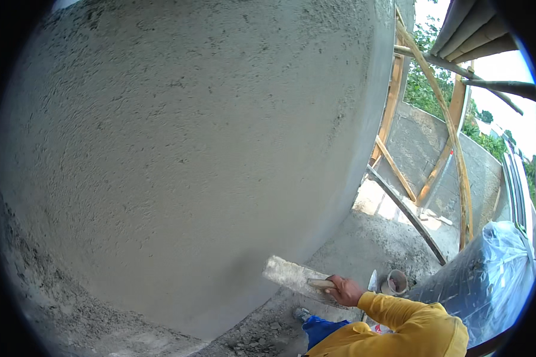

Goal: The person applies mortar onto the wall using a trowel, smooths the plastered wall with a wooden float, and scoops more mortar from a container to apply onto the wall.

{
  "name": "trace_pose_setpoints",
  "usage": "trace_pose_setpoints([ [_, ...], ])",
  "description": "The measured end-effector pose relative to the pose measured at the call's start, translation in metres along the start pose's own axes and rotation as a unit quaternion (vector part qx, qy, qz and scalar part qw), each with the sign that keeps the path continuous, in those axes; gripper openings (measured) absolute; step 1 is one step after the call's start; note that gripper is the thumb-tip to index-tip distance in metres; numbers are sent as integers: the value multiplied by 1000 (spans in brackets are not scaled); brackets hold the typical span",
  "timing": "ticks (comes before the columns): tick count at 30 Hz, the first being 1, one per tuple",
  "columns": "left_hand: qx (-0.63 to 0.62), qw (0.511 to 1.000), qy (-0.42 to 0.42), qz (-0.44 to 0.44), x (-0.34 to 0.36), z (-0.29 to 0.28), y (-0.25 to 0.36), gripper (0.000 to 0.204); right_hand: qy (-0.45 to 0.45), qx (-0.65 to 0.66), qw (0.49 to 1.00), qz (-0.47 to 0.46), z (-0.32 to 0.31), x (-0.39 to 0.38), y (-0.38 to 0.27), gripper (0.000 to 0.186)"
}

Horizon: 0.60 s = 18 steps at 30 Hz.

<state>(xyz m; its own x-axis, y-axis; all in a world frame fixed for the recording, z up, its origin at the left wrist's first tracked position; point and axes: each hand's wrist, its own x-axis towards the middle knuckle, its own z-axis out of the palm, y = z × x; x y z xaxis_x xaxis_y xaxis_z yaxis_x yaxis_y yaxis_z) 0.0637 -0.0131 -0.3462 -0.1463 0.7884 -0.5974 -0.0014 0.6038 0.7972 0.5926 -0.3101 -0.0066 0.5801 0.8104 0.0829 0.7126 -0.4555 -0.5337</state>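
Note:
My right hand (pixel 345 291), at the end of a yellow sleeve, is closed around the handle of a plastering float (pixel 289 275). The float's long flat board is pale and caked with mortar. It is held close to the lower part of a grey plastered wall (pixel 208 143), over a dark shadow patch; whether it touches the wall I cannot tell. The plaster looks smoother toward the lower right and rougher and pitted toward the top and left. My left hand is not in view.
Beyond my hand stand a pointed trowel (pixel 373 281) and a small bucket (pixel 395 282). A large plastic-wrapped bundle (pixel 488 279) fills the right side. Timber props (pixel 443 113) lean behind, and a dark bar (pixel 406 213) slants to the floor. Mortar crumbs litter the ground (pixel 262 330) near my shoe (pixel 302 313).

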Motion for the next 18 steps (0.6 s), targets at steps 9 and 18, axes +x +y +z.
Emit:
trace_pose_setpoints([
  [9,98,991,-61,68,-35,102,54,44,438,148,879,117,-178,70,63,32],
  [18,80,989,-57,111,-140,344,59,42,578,59,814,-10,-458,287,219,34],
])
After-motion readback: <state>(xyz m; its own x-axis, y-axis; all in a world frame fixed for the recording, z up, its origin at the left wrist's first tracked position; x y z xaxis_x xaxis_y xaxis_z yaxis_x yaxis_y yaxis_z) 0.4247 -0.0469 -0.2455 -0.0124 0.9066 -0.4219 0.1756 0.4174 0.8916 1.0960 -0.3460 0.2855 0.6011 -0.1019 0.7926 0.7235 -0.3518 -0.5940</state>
